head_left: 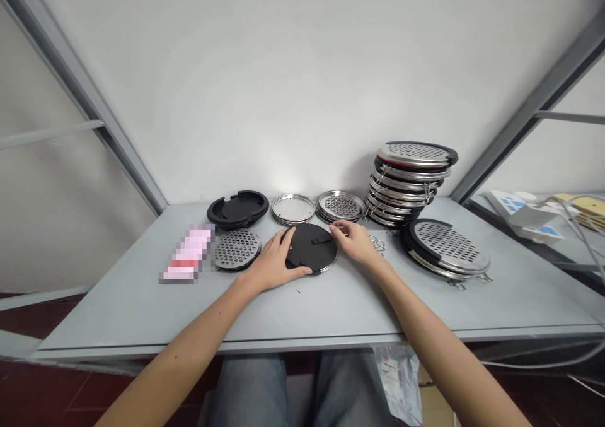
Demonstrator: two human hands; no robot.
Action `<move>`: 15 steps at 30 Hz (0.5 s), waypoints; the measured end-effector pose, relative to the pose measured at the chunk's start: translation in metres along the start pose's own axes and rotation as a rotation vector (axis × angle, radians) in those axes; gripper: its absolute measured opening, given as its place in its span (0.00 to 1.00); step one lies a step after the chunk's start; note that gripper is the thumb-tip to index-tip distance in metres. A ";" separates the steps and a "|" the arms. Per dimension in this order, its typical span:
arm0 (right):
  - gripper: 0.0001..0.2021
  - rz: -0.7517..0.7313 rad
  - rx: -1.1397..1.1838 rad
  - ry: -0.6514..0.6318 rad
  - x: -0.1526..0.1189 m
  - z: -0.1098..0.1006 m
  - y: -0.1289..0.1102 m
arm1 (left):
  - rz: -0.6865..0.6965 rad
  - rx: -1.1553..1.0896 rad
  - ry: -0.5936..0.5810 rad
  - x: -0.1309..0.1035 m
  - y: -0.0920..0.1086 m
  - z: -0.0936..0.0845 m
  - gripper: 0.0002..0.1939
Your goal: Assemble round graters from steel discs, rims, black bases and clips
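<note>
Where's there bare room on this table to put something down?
The table is bare at front left, between the pink item and the left forearm, and at front right, between the right forearm, the low stack and the table's right end. Crowded: along the back, behind the black disc, from the black dishes to the tall stack.

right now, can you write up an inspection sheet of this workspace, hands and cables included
Surface: grey table, small dark speck in front of the black disc
Job's things: black disc under the hands; perforated disc to its left; tall clipped stack at back right
Clutter: pixelated pink item at left; loose wire pieces by right wrist
Left hand: spread on the disc's left side
Right hand: fingertips at its upper right edge, grip unclear
Cables: white cable at lower right
Surroundings: pale wall behind; plastic bag below table edge
</note>
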State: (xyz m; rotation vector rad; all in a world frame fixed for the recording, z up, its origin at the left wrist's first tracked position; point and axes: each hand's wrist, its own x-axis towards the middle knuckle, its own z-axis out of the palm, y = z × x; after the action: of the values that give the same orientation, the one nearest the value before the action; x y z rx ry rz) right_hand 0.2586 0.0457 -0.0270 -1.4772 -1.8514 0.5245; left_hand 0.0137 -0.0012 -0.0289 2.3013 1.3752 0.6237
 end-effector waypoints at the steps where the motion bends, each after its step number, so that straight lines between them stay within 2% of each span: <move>1: 0.16 -0.015 -0.032 0.003 0.000 0.000 0.000 | 0.001 0.001 0.001 0.000 0.000 0.000 0.51; 7: 0.15 -0.061 -0.152 0.003 -0.001 0.002 0.003 | 0.025 0.049 0.009 0.000 0.000 -0.002 0.48; 11: 0.14 -0.088 -0.146 -0.015 -0.001 0.001 0.005 | 0.059 0.082 0.027 -0.001 0.002 -0.004 0.47; 15: 0.15 -0.134 -0.106 -0.054 -0.002 0.002 0.004 | 0.059 0.110 -0.005 -0.001 0.002 -0.004 0.45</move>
State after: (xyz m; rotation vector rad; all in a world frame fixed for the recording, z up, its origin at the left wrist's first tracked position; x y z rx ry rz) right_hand 0.2597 0.0454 -0.0312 -1.4072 -2.0321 0.4110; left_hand 0.0131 -0.0028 -0.0248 2.4363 1.3756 0.5730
